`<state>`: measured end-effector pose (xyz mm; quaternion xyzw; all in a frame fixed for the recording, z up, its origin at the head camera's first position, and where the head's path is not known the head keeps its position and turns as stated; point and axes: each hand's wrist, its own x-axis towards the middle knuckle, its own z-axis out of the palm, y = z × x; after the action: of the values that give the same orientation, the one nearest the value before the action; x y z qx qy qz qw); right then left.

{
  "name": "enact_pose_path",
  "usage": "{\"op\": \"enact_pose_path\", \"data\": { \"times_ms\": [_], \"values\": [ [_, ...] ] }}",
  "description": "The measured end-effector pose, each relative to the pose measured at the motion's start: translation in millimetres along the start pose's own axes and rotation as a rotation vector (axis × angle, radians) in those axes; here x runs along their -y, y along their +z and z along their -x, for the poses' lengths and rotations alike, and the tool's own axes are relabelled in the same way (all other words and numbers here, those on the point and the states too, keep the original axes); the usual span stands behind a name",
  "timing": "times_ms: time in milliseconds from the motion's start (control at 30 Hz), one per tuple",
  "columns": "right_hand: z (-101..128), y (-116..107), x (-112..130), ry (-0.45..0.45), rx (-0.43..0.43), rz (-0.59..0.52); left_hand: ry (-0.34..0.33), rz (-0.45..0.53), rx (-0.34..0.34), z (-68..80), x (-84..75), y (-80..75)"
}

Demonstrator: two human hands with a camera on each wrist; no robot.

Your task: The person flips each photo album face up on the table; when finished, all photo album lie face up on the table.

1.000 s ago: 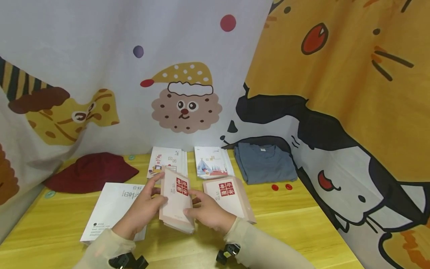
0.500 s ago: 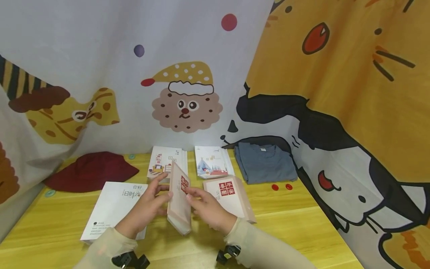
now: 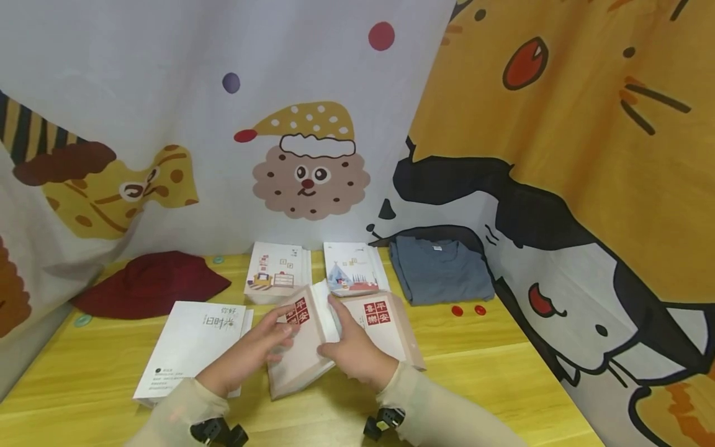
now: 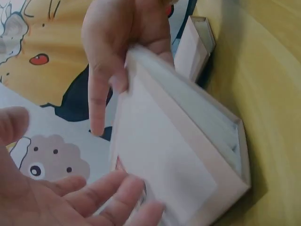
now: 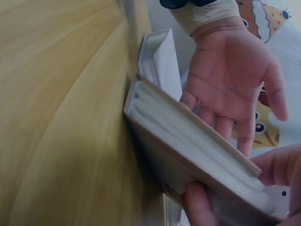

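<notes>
Both hands hold a beige book (image 3: 301, 357) with red characters over the yellow table (image 3: 491, 379). It leans to the left, with its lower edge on the table. My left hand (image 3: 259, 347) lies flat against its cover with straight fingers, as the left wrist view (image 4: 94, 193) and the right wrist view (image 5: 235, 84) both show. My right hand (image 3: 352, 354) grips the book's page edge from the right, the thumb and fingers (image 5: 200, 202) curled round it. In the left wrist view the book (image 4: 169, 160) shows its thick page block.
A second beige book (image 3: 391, 329) lies just right of my hands and a white book (image 3: 187, 347) just left. Two small illustrated books (image 3: 279, 270) (image 3: 353, 267) lie behind. A dark red hat (image 3: 151, 285) is at back left, a folded grey T-shirt (image 3: 441, 270) at back right. Cartoon curtains enclose the table.
The book stood nearly upright on its edge between my hands. Now it has tipped down and to the left, and my right hand has moved over its page edge.
</notes>
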<state>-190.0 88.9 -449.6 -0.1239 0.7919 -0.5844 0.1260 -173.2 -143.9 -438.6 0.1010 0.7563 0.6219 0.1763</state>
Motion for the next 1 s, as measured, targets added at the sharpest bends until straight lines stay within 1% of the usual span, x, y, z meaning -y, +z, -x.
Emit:
{"op": "enact_pose_path", "data": {
  "times_ms": [100, 200, 300, 400, 633, 800, 900, 1000],
  "values": [
    [2.5, -1.8, -0.6, -0.013, 0.017, 0.154, -0.018, -0.076, -0.056, -0.3, 3.3, -2.1],
    [5.1, -2.9, -1.4, -0.029, 0.017, 0.286, -0.060, -0.145, -0.120, 0.0, 5.8, -3.7],
    [6.4, -2.1, -3.6, -0.019, 0.015, 0.338, -0.111, -0.184, -0.163, 0.4, 7.6, -4.8],
    [6.6, 0.4, -4.7, 0.004, 0.013, 0.330, -0.131, -0.199, -0.175, 0.5, 9.4, -5.6],
    [4.3, 8.4, -6.1, 0.027, 0.008, 0.269, -0.130, -0.216, -0.202, -0.1, 8.2, -10.4],
    [2.9, 12.4, -6.2, 0.045, 0.012, 0.201, -0.146, -0.227, -0.208, -1.2, 5.6, -13.0],
    [3.2, 12.2, -4.9, 0.038, 0.022, 0.179, -0.160, -0.231, -0.209, -1.1, 4.4, -12.1],
    [4.1, 8.7, -3.8, 0.018, 0.039, 0.176, -0.160, -0.262, -0.222, 0.7, 2.5, -9.4]
  ]
}}
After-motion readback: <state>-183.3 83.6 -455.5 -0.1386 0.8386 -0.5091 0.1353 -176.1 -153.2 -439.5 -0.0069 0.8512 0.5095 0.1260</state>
